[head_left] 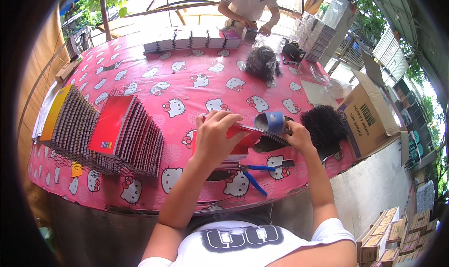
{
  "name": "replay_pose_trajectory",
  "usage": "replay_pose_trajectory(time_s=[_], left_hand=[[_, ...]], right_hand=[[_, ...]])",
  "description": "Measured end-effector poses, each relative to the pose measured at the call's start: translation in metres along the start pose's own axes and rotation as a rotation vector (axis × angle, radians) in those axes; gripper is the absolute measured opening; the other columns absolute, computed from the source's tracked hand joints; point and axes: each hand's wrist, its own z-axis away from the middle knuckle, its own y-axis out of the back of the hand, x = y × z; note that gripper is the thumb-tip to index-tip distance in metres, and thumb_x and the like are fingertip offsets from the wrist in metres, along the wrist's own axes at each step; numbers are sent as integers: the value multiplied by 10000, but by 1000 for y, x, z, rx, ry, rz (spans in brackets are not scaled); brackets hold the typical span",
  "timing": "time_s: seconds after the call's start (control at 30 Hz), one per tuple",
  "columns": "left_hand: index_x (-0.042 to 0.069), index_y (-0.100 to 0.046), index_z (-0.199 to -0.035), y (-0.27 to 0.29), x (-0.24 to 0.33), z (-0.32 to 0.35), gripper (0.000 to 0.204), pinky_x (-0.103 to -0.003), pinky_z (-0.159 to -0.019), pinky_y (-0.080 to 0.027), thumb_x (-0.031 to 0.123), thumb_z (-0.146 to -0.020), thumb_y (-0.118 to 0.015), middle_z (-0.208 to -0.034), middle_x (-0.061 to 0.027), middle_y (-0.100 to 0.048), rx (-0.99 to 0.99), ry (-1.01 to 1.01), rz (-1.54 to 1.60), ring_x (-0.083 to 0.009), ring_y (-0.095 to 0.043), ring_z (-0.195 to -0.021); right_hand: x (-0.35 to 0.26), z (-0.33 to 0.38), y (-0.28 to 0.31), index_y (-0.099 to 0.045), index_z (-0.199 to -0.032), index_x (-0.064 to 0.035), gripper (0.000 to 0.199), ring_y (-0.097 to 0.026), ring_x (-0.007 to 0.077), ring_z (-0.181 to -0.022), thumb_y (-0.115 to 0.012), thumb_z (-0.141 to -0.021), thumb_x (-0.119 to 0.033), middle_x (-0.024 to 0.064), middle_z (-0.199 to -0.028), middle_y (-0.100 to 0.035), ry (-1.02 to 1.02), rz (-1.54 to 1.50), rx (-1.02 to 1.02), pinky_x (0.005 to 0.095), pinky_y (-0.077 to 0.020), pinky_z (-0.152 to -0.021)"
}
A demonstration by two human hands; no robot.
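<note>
A: What is the largest thing here?
B: It is the table (191, 94), which is covered with pink cloth with white cat faces. On its left side stand a yellow stack (70, 112) and a red stack (127, 126) of spiral notebooks.

A: And on the right?
B: There lies a heap of black coils (322, 126).

A: Where is the pad?
B: The pad (251, 137) is at the near middle, tilted above a low red pile (234, 158). Its cover is bright red and rather shiny. A thin dark spiral (270, 136) follows its upper edge and reaches past its right end.

A: How are the fingers?
B: The left hand (216, 131) has them spread; thumb and forefinger grip the pad's edge from two sides. The right hand (295, 135) has them curled beside a blue roll (276, 121) with pale patches, near the spiral's end. What they pinch, I cannot tell.

A: Something smaller?
B: Blue-handled pliers (259, 168), lying open.
</note>
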Motion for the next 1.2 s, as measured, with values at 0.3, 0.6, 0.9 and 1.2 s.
replay_pose_trajectory(time_s=[0.3, 0.6, 0.9, 1.2], left_hand=[[104, -683, -917, -3, -2, 2, 393, -376, -853, -395, 263, -602, -857, -871, -10, -682, -11, 23, 2, -209, -600, -889], [77, -661, -983, 5, -6, -6, 417, -402, -920, -426, 223, -636, -840, -999, -83, -668, -58, 83, 105, -261, -596, -998], [-6, -658, -1113, 17, -42, 22, 350, -244, -747, -544, -36, -772, -731, -1007, -91, -690, 151, 504, 757, -140, -657, -871], [-14, -664, -1047, 23, -56, 28, 249, -229, -749, -549, -76, -807, -690, -1009, -79, -680, 92, 493, 1085, -106, -640, -884]], right_hand=[[-46, -28, 25, -581, -1072, 8, 342, -625, 206, -841, -660, -746, -55, 111, -927, -660, 526, -1199, -21, 324, -520, -724], [-81, -41, 45, -633, -930, -13, 269, -668, 188, -796, -676, -666, -36, 98, -787, -672, 295, -278, 157, 314, -533, -705], [-105, -63, 37, -585, -919, -40, 316, -567, 117, -747, -673, -618, -6, 15, -762, -590, 456, -991, -23, 285, -462, -675], [-77, -47, 23, -570, -1118, -96, 422, -639, 355, -962, -675, -711, -67, 166, -973, -670, -155, 7, 405, 465, -517, -771]])
